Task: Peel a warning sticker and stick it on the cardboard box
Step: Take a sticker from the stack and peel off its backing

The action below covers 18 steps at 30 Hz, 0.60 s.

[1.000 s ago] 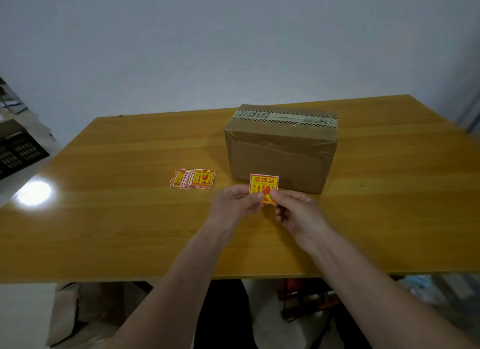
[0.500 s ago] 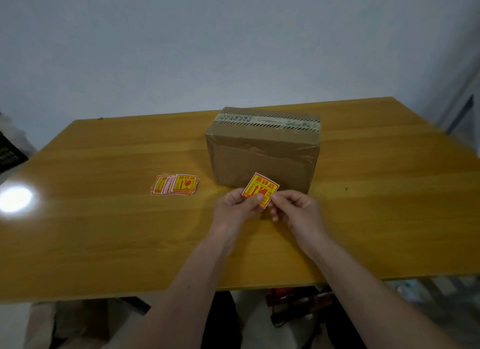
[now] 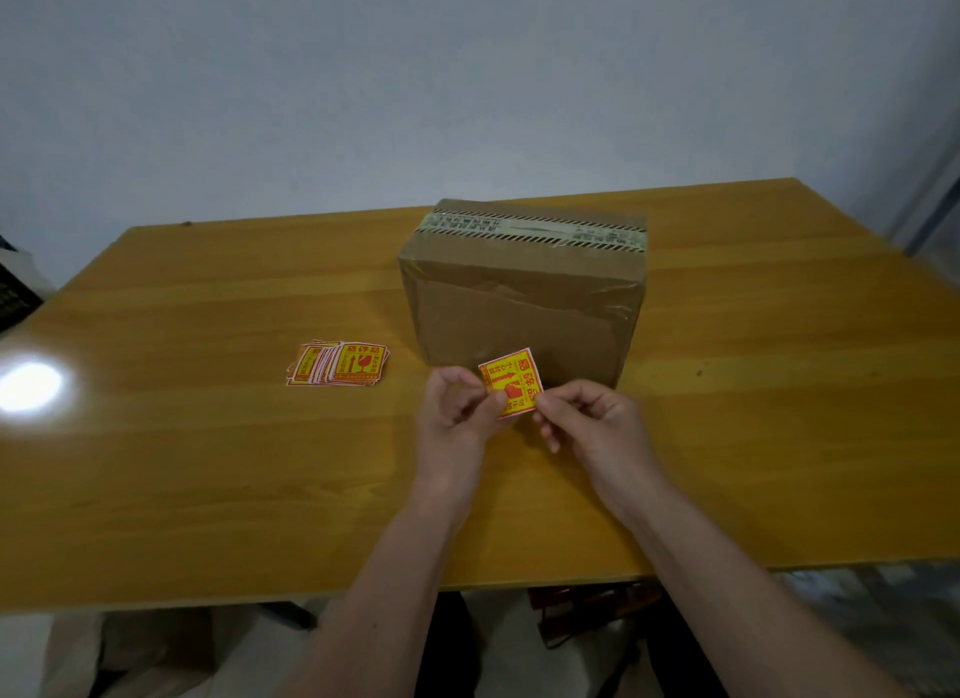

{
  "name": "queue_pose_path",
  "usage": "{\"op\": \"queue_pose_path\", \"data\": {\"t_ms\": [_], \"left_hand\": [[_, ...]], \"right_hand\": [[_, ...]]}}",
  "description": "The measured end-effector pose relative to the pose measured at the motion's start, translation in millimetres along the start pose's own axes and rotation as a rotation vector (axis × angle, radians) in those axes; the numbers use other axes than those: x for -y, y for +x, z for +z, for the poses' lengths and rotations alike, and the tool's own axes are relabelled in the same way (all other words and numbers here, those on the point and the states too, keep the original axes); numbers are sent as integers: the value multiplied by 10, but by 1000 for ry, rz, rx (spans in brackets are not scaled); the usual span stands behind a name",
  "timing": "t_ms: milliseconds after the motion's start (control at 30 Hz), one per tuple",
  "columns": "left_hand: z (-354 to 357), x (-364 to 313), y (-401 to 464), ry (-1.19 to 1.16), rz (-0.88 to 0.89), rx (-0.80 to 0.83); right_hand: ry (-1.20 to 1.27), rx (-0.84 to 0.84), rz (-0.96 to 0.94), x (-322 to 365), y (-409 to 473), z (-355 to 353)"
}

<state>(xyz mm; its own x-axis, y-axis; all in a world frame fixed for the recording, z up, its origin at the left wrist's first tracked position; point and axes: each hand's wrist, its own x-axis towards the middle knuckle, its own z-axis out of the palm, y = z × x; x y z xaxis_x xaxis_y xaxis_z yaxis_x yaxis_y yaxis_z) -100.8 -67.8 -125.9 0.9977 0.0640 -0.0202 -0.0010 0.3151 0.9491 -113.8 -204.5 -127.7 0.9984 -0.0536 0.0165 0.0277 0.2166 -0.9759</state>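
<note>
Head view: both my hands' fingers pinch the warning sticker [image 3: 511, 383] just short of the cardboard box [image 3: 524, 307]; careless peeling risks tearing or curling it.

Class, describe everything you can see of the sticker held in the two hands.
The warning sticker is a small yellow square with red print and a white edge, tilted in the air in front of the cardboard box. The left hand pinches its left side, the right hand its right. Whether peeling has begun cannot be told.
</note>
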Motion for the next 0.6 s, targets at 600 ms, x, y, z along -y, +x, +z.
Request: {"op": "queue_pose_path", "data": {"t_ms": [600], "left_hand": [[-9, -85, -59, 197, 8, 117]], "right_hand": [[-45, 28, 16, 8, -8, -22]]}}
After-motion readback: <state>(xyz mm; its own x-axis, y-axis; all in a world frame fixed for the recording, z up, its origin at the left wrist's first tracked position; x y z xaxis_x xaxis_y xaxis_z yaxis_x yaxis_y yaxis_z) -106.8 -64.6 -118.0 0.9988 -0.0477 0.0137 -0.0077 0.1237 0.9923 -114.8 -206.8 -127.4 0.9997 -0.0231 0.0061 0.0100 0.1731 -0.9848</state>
